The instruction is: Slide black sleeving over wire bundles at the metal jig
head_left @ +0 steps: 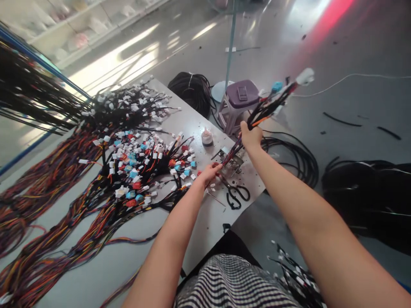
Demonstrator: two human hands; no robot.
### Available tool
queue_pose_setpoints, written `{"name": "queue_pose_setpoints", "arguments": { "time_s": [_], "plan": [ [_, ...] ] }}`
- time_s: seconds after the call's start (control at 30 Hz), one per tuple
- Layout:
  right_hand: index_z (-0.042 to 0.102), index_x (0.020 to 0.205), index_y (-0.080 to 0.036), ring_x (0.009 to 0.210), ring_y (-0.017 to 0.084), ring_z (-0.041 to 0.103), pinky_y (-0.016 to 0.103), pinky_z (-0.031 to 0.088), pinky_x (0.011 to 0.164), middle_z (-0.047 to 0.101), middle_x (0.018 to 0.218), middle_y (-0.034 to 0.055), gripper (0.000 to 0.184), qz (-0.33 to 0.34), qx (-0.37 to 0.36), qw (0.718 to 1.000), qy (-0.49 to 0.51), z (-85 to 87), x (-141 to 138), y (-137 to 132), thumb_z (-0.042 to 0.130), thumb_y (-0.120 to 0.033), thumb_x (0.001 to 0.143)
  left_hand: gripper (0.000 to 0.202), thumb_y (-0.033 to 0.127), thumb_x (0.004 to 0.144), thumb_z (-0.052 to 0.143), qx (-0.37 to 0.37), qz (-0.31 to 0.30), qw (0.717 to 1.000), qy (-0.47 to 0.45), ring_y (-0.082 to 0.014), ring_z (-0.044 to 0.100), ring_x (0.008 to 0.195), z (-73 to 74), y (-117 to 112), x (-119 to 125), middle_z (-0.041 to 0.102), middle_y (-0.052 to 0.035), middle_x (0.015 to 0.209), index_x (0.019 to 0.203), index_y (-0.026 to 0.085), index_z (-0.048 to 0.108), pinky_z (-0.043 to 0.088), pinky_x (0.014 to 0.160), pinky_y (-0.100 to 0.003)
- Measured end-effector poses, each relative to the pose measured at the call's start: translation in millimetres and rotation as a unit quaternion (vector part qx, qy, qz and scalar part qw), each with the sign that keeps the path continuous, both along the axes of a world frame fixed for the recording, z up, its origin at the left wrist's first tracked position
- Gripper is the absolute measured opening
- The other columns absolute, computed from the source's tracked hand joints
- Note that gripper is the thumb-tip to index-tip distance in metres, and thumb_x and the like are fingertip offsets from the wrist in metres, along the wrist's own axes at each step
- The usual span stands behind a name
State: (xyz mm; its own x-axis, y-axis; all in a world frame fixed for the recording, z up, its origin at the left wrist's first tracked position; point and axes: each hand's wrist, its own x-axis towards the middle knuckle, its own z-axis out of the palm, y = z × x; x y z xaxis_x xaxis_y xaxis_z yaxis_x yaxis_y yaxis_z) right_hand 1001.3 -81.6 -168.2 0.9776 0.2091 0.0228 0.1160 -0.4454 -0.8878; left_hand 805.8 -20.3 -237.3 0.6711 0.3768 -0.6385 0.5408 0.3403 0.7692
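A wire harness (271,106) stretches between my two hands above the right end of the table. My right hand (251,136) is closed round it just below the end with white and blue connectors. Lower down, my left hand (210,173) is closed on the harness's dark red and purple wires. Beneath the harness is a small metal fixture (236,164) on the table. Black-handled scissors (237,196) lie close to my left hand. To the left spreads a pile of harnesses (138,167) with white, blue and red connectors.
A small bottle (207,137) stands on the table (80,278). Beyond the edge are a purple-topped stool (242,92), a coil of black tubing (191,90) and looped black cable (302,158). Black bundles (369,201) lie at right. More harnesses (295,273) hang low beside my lap.
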Motion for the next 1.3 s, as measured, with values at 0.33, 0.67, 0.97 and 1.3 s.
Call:
{"name": "queue_pose_setpoints", "arguments": {
  "time_s": [0.33,0.67,0.97,1.3],
  "plan": [
    [0.061,0.110,-0.011,0.102,0.028,0.059,0.033,0.047,0.078,0.063,0.104,0.0143,0.029,0.460,-0.426,0.778,0.033,-55.9,-231.5,-97.2,0.056,-0.011,0.082,0.033,0.038,0.070,0.074,-0.078,0.002,0.996,-0.043,-0.0046,0.039,0.048,7.0,4.8,-3.6,0.072,-0.0086,0.083,0.088,0.010,0.069,0.028,0.048,-0.020],
    [0.070,0.095,-0.011,0.090,0.022,0.062,0.030,0.046,0.082,0.067,0.094,0.0100,0.032,0.424,-0.248,0.845,0.212,-78.4,-207.5,-144.1,0.041,-0.025,0.092,0.031,0.034,0.075,0.069,-0.078,0.009,0.996,-0.042,-0.0080,0.048,0.053,9.2,0.9,-4.0,0.073,-0.0097,0.089,0.096,0.011,0.068,0.034,0.050,-0.021],
    [0.078,0.088,-0.013,0.074,0.027,0.063,0.032,0.048,0.067,0.069,0.074,0.0070,0.064,0.099,-0.074,0.971,0.203,-49.8,-161.1,-204.7,0.051,-0.069,0.072,0.008,0.019,0.082,0.059,-0.024,-0.051,0.998,0.000,-0.0062,0.044,0.044,11.7,8.5,3.7,0.064,-0.0005,0.066,0.080,0.011,0.061,0.034,0.048,-0.020],
    [0.076,0.086,-0.015,0.081,0.026,0.065,0.035,0.050,0.076,0.071,0.083,0.0081,0.061,0.128,-0.002,0.972,0.198,-70.2,-164.1,-161.5,0.050,-0.069,0.077,0.021,0.031,0.077,0.066,-0.046,0.015,0.998,-0.040,-0.0033,0.026,0.041,8.5,-3.6,-2.6,0.052,0.0033,0.057,0.073,0.012,0.058,0.015,0.042,-0.020]
  ]
}}
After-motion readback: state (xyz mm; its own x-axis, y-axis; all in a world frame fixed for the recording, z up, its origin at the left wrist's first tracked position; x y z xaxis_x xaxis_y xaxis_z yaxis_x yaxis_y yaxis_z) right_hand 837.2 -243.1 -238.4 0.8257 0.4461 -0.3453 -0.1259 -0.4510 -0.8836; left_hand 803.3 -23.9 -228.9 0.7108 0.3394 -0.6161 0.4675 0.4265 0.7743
